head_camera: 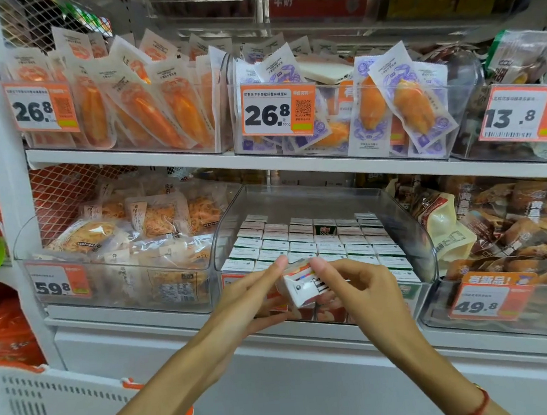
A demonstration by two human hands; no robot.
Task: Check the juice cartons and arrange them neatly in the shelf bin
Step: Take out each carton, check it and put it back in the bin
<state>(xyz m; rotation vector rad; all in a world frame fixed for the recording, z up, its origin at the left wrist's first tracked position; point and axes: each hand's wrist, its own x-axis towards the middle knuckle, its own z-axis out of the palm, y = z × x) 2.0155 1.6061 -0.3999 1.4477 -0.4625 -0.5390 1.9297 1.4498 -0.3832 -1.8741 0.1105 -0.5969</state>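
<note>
A small juice carton (302, 285) is tipped so its white top with a barcode faces me, just in front of the clear shelf bin (427, 244). My left hand (251, 299) holds the carton from the left and below. From the right, my right hand (353, 283) pinches its upper edge. Inside the bin, several rows of cartons (317, 246) stand upright with white tops showing. One carton (325, 227) in a back row shows a dark green face instead.
Neighbouring clear bins hold snack packs on the left (121, 248) and brown wrapped snacks on the right (502, 222). The shelf above carries bins of orange pouches (133, 103). A white plastic basket (52, 411) sits at lower left. Price tags hang on bin fronts.
</note>
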